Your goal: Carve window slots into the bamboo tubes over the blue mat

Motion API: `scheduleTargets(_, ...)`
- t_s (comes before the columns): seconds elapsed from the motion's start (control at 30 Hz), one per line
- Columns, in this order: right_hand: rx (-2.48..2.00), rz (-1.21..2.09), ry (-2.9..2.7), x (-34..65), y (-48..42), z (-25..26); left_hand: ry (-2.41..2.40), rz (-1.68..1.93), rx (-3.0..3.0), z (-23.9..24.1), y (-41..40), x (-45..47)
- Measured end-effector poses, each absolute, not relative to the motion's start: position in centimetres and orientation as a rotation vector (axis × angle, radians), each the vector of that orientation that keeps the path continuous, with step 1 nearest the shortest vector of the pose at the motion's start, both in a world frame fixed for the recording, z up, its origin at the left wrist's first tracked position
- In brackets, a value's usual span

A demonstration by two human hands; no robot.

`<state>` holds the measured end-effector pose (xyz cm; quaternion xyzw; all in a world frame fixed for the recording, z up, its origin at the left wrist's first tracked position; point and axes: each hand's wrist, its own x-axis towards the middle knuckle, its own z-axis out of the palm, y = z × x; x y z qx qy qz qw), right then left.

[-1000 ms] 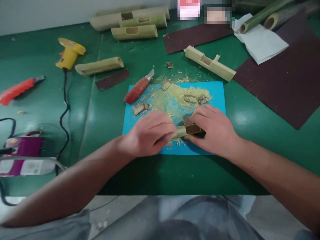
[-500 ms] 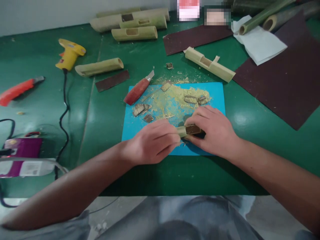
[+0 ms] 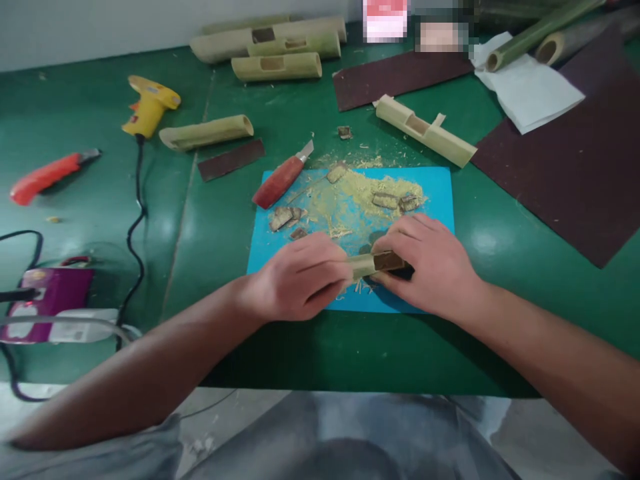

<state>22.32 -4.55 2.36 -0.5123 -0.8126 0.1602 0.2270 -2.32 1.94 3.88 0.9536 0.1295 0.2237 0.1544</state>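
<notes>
A short pale bamboo piece (image 3: pixel 373 263) lies across the near part of a blue mat (image 3: pixel 440 193), and both my hands grip it. My left hand (image 3: pixel 300 277) is closed around its left end. My right hand (image 3: pixel 430 263) is wrapped over its right end, fingers curled; anything else inside that hand is hidden. Pale shavings (image 3: pixel 357 190) and small brown offcuts (image 3: pixel 285 217) cover the mat just beyond my hands. A red-handled knife (image 3: pixel 280 180) rests at the mat's far left corner.
On the green table (image 3: pixel 225 227) lie cut bamboo tubes (image 3: pixel 277 65), a notched bamboo piece (image 3: pixel 425 130), dark sandpaper sheets (image 3: pixel 560 167), a yellow glue gun (image 3: pixel 150 107) with black cable, a red cutter (image 3: pixel 45 177), a purple box (image 3: pixel 50 293) and white paper (image 3: pixel 530 90).
My left hand slid a little along the bamboo piece, toward me and back; a small offcut beyond it came into sight. The right hand stayed put.
</notes>
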Motion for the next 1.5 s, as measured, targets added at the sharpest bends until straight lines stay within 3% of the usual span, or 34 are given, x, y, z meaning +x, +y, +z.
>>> scheduleTargets(0.27,-1.429,0.366,-2.191,23.5,-4.2,2.3,0.463,0.841,2.680,3.8,3.3,-1.9)
scheduleTargets(0.57,-1.440,0.430,-2.194,23.6,-3.9,2.6,0.457,0.639,2.667,3.6,2.7,-1.3)
scheduleTargets(1.5,-1.436,0.390,-2.199,23.6,-3.9,2.3,0.512,0.624,2.686,3.8,2.6,-1.2)
